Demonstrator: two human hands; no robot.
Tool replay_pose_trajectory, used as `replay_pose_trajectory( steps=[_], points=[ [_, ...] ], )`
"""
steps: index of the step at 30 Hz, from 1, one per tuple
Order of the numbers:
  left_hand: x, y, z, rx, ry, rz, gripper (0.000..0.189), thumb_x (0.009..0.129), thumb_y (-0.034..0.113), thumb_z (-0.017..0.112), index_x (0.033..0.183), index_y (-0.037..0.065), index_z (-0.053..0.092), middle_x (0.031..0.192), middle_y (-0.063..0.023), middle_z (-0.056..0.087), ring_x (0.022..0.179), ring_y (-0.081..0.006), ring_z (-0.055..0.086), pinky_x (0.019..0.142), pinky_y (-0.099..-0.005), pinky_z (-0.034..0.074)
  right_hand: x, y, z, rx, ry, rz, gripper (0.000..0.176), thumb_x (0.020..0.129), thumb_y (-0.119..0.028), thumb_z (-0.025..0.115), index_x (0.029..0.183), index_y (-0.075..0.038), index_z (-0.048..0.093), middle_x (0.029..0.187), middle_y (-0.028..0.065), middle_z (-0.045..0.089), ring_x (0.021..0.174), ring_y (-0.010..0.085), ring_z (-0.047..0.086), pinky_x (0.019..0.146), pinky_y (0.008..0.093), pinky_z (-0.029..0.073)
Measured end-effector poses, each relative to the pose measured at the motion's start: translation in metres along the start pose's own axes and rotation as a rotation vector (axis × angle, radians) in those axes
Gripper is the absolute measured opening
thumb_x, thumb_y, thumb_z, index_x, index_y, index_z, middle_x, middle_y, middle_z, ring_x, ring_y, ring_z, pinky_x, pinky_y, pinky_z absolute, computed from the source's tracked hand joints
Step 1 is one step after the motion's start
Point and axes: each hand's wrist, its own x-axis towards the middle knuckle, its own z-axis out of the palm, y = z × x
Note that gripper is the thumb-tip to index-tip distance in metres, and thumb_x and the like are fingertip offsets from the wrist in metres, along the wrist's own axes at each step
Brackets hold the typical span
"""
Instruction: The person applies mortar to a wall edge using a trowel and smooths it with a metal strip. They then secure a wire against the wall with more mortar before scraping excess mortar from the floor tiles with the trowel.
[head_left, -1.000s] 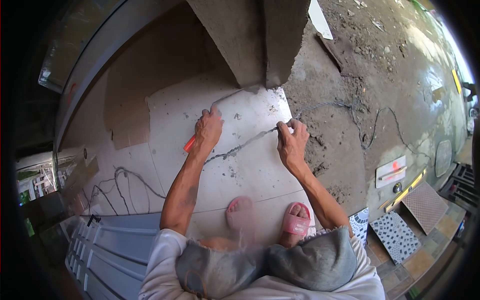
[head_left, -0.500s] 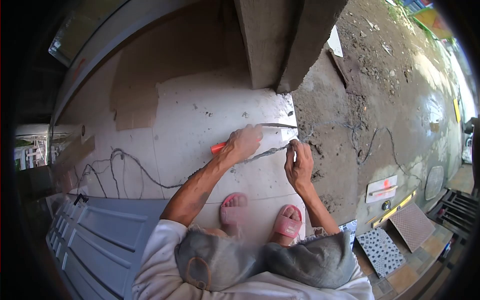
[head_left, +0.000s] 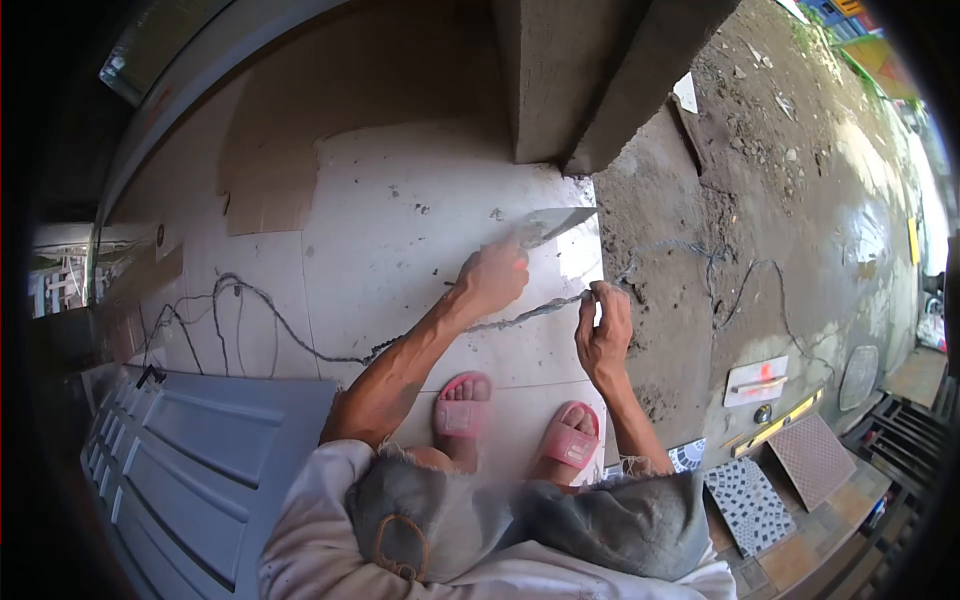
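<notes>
My left hand (head_left: 495,277) is closed round the orange handle of a trowel, over the pale tiled floor. The trowel's metal blade (head_left: 556,226) points right, toward the tile edge. My right hand (head_left: 605,325) pinches a grey twisted rope (head_left: 535,313) near that edge, with thumb and fingers together. From this pinch the rope runs left under my left forearm and on in loose loops across the floor. More of it lies on the dirt to the right.
A concrete post (head_left: 570,90) stands ahead. Rough dirt (head_left: 670,330) borders the tiles on the right. A grey panelled door (head_left: 210,460) lies at left. A plastering float (head_left: 757,380), a yellow level (head_left: 785,420) and sample tiles (head_left: 748,500) are at right. My pink sandals (head_left: 463,410) are below.
My left hand has shifted slightly up and turned the trowel, so its blade now shows its broad face. My right hand keeps its pinch on the rope. The view has shifted slightly.
</notes>
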Motion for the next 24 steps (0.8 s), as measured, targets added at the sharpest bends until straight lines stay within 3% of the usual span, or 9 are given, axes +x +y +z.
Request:
replay_pose_trajectory(
  steps=[3, 10, 24],
  points=[
    [0.004, -0.029, -0.016, 0.076, 0.081, -0.11, 0.035, 0.082, 0.019, 0.06, 0.103, -0.008, 0.057, 0.093, -0.033, 0.065, 0.092, -0.0492, 0.063, 0.084, -0.0524, 0.05, 0.0, 0.001, 0.003, -0.011, -0.024, 0.03, 0.023, 0.087, 0.0, 0.064, 0.109, -0.001, 0.06, 0.097, 0.0157, 0.062, 0.096, 0.0334, 0.059, 0.084, 0.0417, 0.048],
    [0.036, -0.023, -0.045, 0.288, 0.212, -0.101, 0.032, 0.084, 0.015, 0.059, 0.108, -0.007, 0.057, 0.097, -0.0324, 0.064, 0.091, -0.0485, 0.064, 0.081, -0.053, 0.052, -0.003, 0.007, 0.014, 0.01, -0.123, 0.133, 0.031, 0.089, -0.004, 0.062, 0.119, -0.002, 0.056, 0.108, 0.0163, 0.063, 0.106, 0.0351, 0.057, 0.093, 0.0436, 0.045],
    [0.049, 0.008, -0.062, 0.391, 0.191, -0.013, 0.031, 0.086, 0.006, 0.052, 0.113, -0.008, 0.057, 0.104, -0.0344, 0.061, 0.094, -0.0495, 0.065, 0.085, -0.0531, 0.053, -0.009, 0.018, 0.019, 0.032, -0.143, 0.143, 0.037, 0.088, -0.005, 0.061, 0.124, -0.003, 0.054, 0.107, 0.0173, 0.061, 0.103, 0.0363, 0.056, 0.089, 0.0442, 0.046]
  ],
)
